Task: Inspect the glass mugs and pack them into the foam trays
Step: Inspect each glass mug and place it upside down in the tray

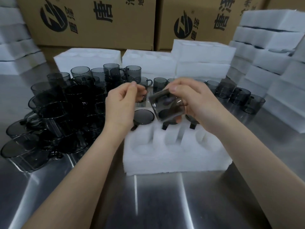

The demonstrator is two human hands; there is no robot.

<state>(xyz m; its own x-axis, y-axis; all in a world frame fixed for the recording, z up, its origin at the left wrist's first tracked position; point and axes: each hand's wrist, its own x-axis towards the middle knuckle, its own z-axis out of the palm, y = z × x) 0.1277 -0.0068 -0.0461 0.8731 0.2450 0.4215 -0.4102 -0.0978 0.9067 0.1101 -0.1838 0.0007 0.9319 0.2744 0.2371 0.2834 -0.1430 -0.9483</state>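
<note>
My right hand (198, 104) grips a smoky grey glass mug (166, 106), tilted on its side, just above the back row of a white foam tray (165, 157). The tray's back wells hold mugs, one showing a dark round face (143, 116); handles poke out of the other two. Its three front wells hold nothing. My left hand (122, 104) is curled to the left of the tray, and its fingers show through the glass of a second mug (143, 90) that it holds by the side.
A dense pile of loose grey mugs (54, 116) covers the steel table (156, 200) at the left. A row of mugs (239, 96) lies at the right. Foam trays (203, 58) are stacked behind and on both sides, in front of cardboard boxes (92, 22).
</note>
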